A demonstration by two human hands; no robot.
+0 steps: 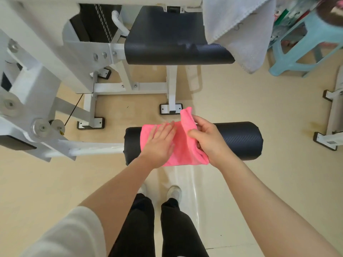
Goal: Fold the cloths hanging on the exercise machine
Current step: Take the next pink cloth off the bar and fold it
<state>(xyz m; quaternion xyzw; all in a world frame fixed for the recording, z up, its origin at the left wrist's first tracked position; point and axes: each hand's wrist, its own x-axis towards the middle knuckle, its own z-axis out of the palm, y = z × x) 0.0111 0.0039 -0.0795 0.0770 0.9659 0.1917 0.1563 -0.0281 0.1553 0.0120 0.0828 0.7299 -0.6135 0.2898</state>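
Gripping pink cloth (pixel 182 145) on black roller (pixel 241 140), right hand (pixel 207 140)

A pink cloth (pixel 181 145) lies draped over a black padded roller (pixel 239 140) of the white exercise machine (pixel 46 75), just below the middle of the frame. Its left part lies flat on the roller; its right edge is lifted and folded over, standing up in a soft ridge. A grey-white cloth (pixel 239 28) hangs at the upper right, over what seems to be the machine's frame, its lower corner dangling past the black seat pad (pixel 167 39).
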